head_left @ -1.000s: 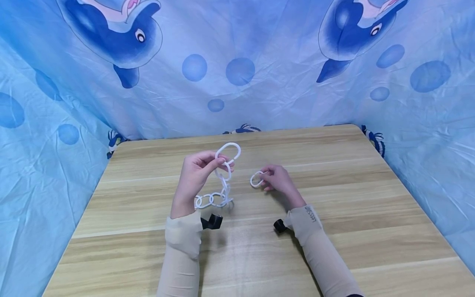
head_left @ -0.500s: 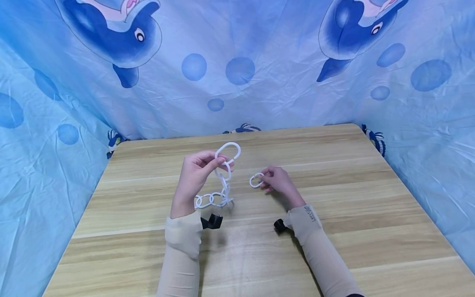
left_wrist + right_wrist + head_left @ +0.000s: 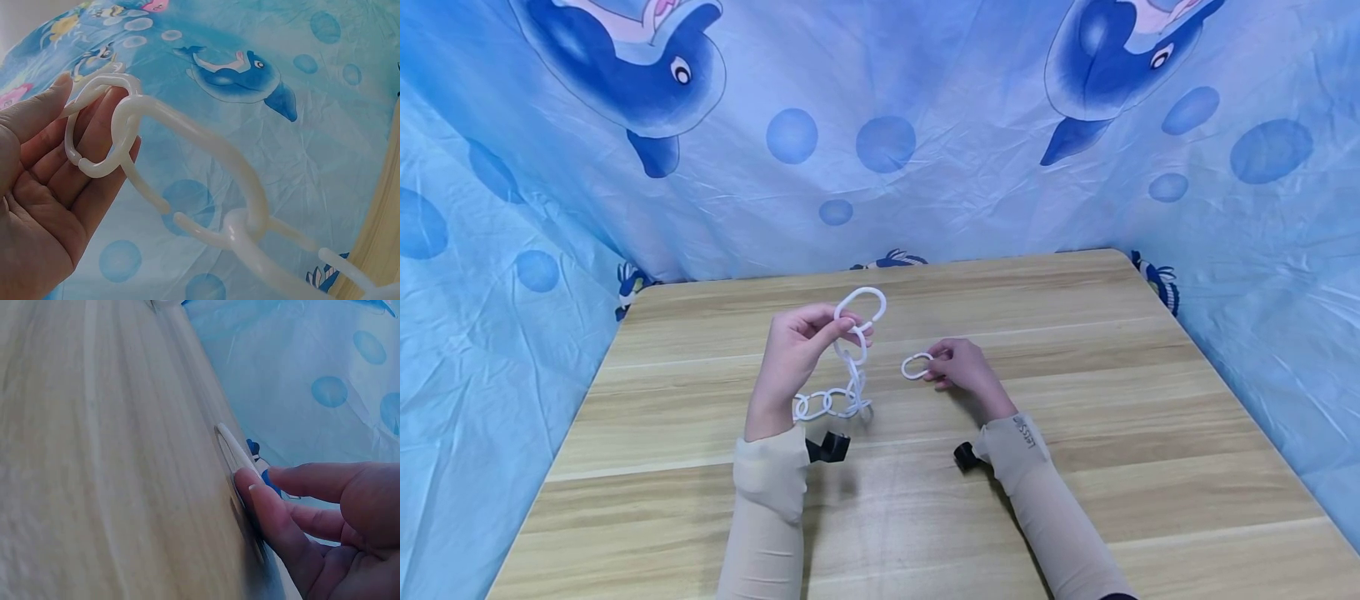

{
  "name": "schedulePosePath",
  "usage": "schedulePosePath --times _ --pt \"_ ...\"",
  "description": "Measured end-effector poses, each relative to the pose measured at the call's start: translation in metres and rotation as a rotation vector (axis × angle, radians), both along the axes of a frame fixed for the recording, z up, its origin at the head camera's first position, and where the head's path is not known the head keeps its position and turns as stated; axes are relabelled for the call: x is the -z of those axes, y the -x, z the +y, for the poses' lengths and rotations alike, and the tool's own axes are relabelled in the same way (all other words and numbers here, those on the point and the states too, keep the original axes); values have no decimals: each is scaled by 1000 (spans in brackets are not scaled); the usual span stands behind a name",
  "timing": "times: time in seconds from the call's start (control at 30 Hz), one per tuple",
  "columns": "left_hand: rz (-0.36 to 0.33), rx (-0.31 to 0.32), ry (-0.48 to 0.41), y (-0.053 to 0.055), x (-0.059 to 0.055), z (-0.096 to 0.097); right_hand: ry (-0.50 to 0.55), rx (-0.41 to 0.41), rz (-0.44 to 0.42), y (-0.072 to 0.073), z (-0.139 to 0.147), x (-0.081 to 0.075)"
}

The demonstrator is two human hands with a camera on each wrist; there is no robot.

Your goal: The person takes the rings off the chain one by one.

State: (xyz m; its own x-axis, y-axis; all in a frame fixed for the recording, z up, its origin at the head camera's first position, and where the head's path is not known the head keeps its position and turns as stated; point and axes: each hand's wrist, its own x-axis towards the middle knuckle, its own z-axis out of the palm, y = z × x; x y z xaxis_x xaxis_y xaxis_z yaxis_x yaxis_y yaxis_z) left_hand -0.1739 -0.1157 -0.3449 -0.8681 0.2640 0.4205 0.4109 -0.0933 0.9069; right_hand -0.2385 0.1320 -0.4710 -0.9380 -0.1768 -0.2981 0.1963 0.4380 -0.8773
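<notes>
A chain of white plastic links (image 3: 852, 375) hangs from my left hand (image 3: 797, 354), its lower part lying on the table. Thumb and fingers pinch the chain near its top, and the end link (image 3: 883, 302) stands up above them. The left wrist view shows the links (image 3: 206, 140) joined through one another, each with a small gap in its side. Over to the right, my right hand (image 3: 958, 364) pinches a single loose white link (image 3: 906, 367) low at the tabletop. In the right wrist view this link (image 3: 234, 447) appears nearly edge-on beyond the thumb.
The wood-grain table (image 3: 1075, 500) spreads under both hands. A blue curtain (image 3: 970, 200) printed with dolphins and bubbles surrounds its back and sides. Black camera mounts (image 3: 833, 447) stick out from both sleeves.
The loose link in my right hand has tipped flatter and shifted slightly left, with the right fingers lowering a little. My left hand and the chain have stayed in place.
</notes>
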Motion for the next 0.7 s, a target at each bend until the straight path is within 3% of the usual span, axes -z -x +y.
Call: schedulePosePath --times 0.7 --pt "16 -3 4 1 0 0 -27 -46 -4 -1 1 -4"
